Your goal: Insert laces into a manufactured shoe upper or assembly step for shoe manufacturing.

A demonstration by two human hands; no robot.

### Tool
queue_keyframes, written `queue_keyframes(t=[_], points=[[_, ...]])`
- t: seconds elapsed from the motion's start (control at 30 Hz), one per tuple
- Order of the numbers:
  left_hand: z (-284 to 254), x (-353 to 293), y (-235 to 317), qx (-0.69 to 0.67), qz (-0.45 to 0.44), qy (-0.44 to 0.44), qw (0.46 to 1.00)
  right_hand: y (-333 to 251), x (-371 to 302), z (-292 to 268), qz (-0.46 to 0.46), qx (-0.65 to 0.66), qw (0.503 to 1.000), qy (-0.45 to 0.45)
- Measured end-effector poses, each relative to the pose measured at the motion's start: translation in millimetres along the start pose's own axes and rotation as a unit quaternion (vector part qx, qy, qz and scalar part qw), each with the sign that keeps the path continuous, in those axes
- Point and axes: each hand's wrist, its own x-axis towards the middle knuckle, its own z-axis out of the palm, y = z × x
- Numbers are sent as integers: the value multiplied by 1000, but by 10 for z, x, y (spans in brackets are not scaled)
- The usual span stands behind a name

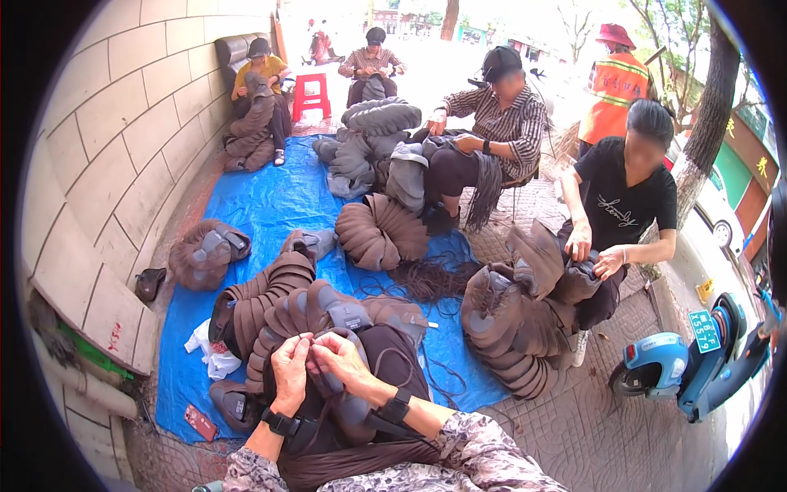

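Note:
My left hand (pixel 289 375) and my right hand (pixel 344 366) meet above my lap, thumbs and fingers pinched at the tips. A thin brown lace (pixel 412 366) loops out beside my right hand, which appears to pinch it. What the left fingertips hold is too small to make out. Beneath the hands, a dark grey-brown shoe upper (pixel 352 410) rests on my lap, partly covered by them. A thick bundle of brown laces (pixel 361 464) lies across my thighs. Just ahead is a long nested stack of shoe uppers (pixel 283 320).
A blue tarp (pixel 246 197) bears more nested uppers (pixel 381 232), a heap of loose laces (pixel 434 279), a white cloth (pixel 215 351) and a reddish phone (pixel 200 421). Several co-workers sit around it with uppers. A tiled wall (pixel 131 107) borders the left; a blue scooter (pixel 680 361) stands right.

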Motion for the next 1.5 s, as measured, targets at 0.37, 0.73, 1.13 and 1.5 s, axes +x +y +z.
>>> queue_keyframes(t=[0.37,0.73,1.13,1.5], points=[[62,-6,50,-97,0,42,994,-120,-24,-30,26,-21,999,9],[-22,-48,53,-129,-42,-3,991,-148,-102,-5,32,-19,998,-41],[-37,-19,112,-56,5,-2,998,-148,-83,-75,52,-21,994,-97],[-61,-32,87,-42,-1,-37,998,-114,-72,-167,51,-43,985,-159]])
